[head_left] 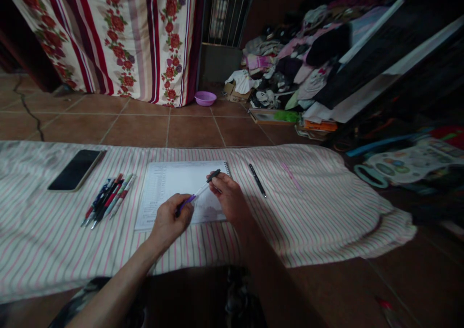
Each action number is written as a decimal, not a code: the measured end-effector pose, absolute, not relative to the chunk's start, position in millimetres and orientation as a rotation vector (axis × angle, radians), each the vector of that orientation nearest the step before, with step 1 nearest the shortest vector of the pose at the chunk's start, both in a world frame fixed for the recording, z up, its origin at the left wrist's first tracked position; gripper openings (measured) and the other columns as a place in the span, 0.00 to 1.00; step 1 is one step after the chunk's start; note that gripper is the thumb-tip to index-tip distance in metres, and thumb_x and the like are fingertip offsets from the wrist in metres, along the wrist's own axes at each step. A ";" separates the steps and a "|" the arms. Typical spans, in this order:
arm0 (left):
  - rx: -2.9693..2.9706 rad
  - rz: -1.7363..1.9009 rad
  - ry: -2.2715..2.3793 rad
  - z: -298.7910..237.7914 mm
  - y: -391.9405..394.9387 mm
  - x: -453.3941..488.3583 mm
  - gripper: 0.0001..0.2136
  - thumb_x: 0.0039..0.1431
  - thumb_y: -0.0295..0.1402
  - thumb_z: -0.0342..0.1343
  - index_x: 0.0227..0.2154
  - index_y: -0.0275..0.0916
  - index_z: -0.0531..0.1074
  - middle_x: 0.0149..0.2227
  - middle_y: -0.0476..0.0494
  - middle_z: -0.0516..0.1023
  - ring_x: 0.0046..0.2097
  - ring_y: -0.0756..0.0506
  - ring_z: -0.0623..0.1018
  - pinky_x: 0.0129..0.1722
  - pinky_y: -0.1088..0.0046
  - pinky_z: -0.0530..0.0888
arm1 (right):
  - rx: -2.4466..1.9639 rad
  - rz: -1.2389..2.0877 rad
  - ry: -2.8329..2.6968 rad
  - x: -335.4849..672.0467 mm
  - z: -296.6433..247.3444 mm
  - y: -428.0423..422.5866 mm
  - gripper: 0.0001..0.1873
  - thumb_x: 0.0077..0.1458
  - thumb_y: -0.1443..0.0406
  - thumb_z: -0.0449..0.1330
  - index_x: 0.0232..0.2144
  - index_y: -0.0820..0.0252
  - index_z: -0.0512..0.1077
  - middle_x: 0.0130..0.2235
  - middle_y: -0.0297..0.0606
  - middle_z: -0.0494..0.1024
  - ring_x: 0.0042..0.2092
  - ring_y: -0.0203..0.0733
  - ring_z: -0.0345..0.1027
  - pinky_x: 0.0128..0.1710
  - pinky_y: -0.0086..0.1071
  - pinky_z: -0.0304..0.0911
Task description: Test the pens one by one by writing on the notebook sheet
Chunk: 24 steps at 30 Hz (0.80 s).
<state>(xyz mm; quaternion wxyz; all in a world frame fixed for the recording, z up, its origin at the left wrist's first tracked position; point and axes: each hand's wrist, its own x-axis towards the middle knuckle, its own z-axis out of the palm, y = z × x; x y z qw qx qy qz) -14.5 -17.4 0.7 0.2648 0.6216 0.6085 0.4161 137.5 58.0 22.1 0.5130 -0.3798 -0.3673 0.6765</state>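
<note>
Both hands share one pen [198,191]. The left hand [171,221] closes around its purple barrel and the right hand [228,197] pinches its black cap end. The pen slants from near-left to far-right, just above the notebook [170,178] mid-way along the striped cloth [54,231].

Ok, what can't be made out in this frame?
All in the head view:
- Notebook page: print too small and dim to read.
- Pen: purple end hidden in the left hand; the right hand pinches near the black end, so whether a cap is seated cannot be told.
- Loose pens: overlapping, count unclear.
- Phone: screen dark.
- Clothes pile: dim, blurred, items indistinct.
</note>
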 end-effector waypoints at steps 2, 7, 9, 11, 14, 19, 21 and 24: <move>1.674 1.138 1.630 0.9 -17.0 -14.5 0.10 0.55 0.33 0.48 0.36 0.37 0.72 0.30 0.46 0.74 0.31 0.48 0.72 0.32 0.71 0.69 | -0.923 1.631 -0.873 137.5 21.8 58.0 0.09 0.42 0.64 0.64 0.30 0.57 0.74 0.34 0.32 0.75 0.34 0.32 0.64 0.37 0.27 0.59; 1.615 1.196 1.581 0.6 -15.5 -12.8 0.10 0.55 0.33 0.48 0.36 0.38 0.72 0.29 0.47 0.74 0.31 0.49 0.72 0.32 0.72 0.69 | -0.905 1.676 -0.834 137.8 20.0 57.9 0.10 0.41 0.64 0.65 0.30 0.57 0.73 0.34 0.32 0.76 0.34 0.30 0.66 0.37 0.26 0.60; 1.574 1.212 1.569 0.5 -15.1 -12.2 0.10 0.55 0.33 0.49 0.36 0.38 0.72 0.29 0.47 0.74 0.31 0.49 0.71 0.32 0.72 0.69 | -0.900 1.683 -0.830 137.7 19.9 57.5 0.10 0.41 0.63 0.65 0.30 0.57 0.73 0.34 0.32 0.76 0.34 0.30 0.66 0.36 0.26 0.60; 1.549 1.229 1.563 0.7 -15.0 -12.2 0.10 0.54 0.33 0.49 0.36 0.38 0.72 0.29 0.47 0.74 0.31 0.49 0.71 0.32 0.72 0.69 | -0.908 1.678 -0.837 137.5 20.8 57.0 0.10 0.41 0.63 0.66 0.30 0.58 0.73 0.34 0.32 0.76 0.33 0.31 0.67 0.36 0.26 0.61; 1.520 1.254 1.537 1.1 -15.1 -12.6 0.09 0.54 0.32 0.50 0.35 0.38 0.73 0.30 0.47 0.74 0.32 0.49 0.72 0.32 0.72 0.69 | -0.916 1.669 -0.856 137.3 23.0 56.2 0.11 0.40 0.62 0.66 0.30 0.58 0.72 0.34 0.32 0.76 0.33 0.31 0.67 0.35 0.27 0.62; 1.367 1.201 1.443 -0.3 -15.3 -11.9 0.09 0.55 0.34 0.48 0.37 0.37 0.70 0.29 0.47 0.73 0.30 0.49 0.73 0.29 0.73 0.69 | -0.920 1.666 -0.931 137.0 25.2 54.2 0.12 0.42 0.61 0.65 0.32 0.57 0.72 0.35 0.33 0.76 0.35 0.34 0.69 0.34 0.27 0.64; 1.314 1.198 1.428 -1.6 -15.2 -11.6 0.09 0.55 0.34 0.48 0.37 0.37 0.69 0.29 0.47 0.74 0.30 0.49 0.73 0.29 0.73 0.69 | -0.926 1.657 -0.962 136.6 26.4 53.0 0.12 0.42 0.60 0.65 0.32 0.57 0.71 0.35 0.34 0.77 0.36 0.35 0.70 0.34 0.28 0.64; 1.294 1.223 1.411 -2.8 -14.8 -11.7 0.09 0.54 0.33 0.49 0.37 0.38 0.69 0.30 0.46 0.74 0.30 0.49 0.73 0.29 0.74 0.69 | -0.934 1.644 -0.990 135.2 29.3 50.6 0.13 0.41 0.60 0.65 0.32 0.57 0.71 0.35 0.35 0.77 0.36 0.36 0.71 0.33 0.28 0.65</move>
